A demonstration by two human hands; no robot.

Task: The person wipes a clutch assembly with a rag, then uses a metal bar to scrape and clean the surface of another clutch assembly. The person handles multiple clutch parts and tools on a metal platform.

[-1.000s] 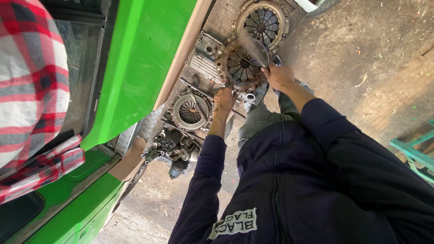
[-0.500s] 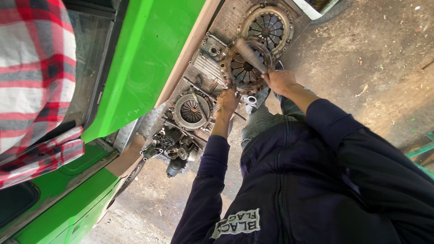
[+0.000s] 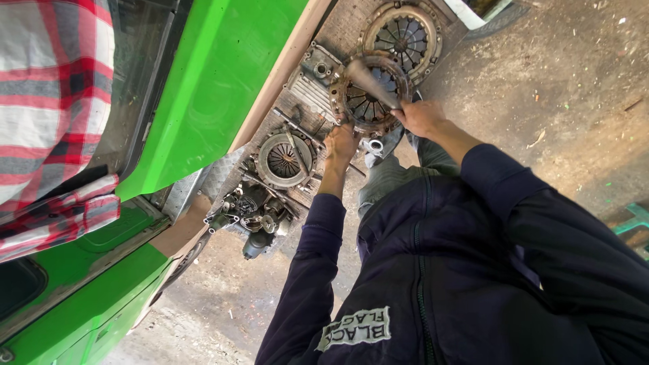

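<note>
Right hand grips a metal shaft in the clutch plate; left hand clasps its rim

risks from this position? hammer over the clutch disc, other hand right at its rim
1. The left hand grips the edge of the clutch disc near where the hammer in the right hand comes down; a glancing blow could catch fingers.
2. The disc looks propped on uneven metal parts, so it may shift or tip when struck.
3. A pressure plate lies close behind; a slip could hit it.
</note>
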